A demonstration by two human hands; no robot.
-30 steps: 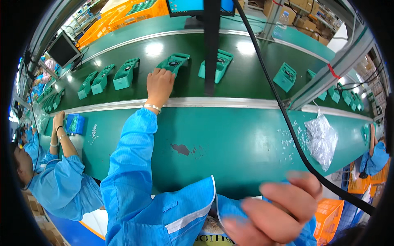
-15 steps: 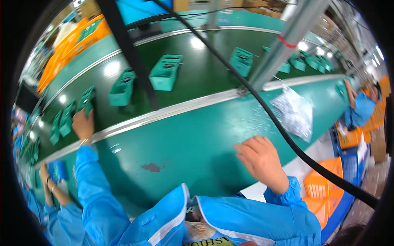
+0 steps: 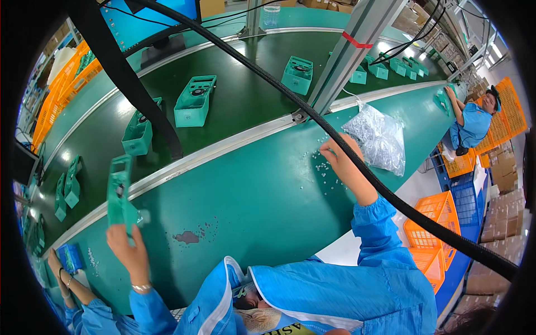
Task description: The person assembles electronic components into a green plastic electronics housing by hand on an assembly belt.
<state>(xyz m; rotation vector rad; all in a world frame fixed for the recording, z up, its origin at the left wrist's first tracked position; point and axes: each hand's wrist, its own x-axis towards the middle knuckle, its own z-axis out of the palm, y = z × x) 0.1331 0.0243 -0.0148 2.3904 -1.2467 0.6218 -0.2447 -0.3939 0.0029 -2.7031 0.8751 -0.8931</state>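
My left hand (image 3: pixel 129 254) grips the near end of a green plastic housing (image 3: pixel 118 187), a long open shell with a dark round part inside. It is held over the near edge of the belt and the table (image 3: pixel 251 195). On the right, my right hand (image 3: pixel 340 153) is at a scatter of small clear pieces (image 3: pixel 325 180), fingertips drawn together; whatever is between them is too small to make out. Beside that hand lies a clear plastic bag (image 3: pixel 379 139) filled with similar small pieces.
Several more green housings (image 3: pixel 194 106) stand along the dark green belt (image 3: pixel 240 106) behind a metal rail. A black cable (image 3: pixel 279 95) and a metal post (image 3: pixel 354 50) cross the view. Orange crates (image 3: pixel 430 223) sit at the right. Co-workers' hands (image 3: pixel 70 282) are at the left.
My left hand has lifted a green housing off the belt and drawn it toward me. My right hand has moved farther away, onto the small clear pieces, and its fingers have closed.
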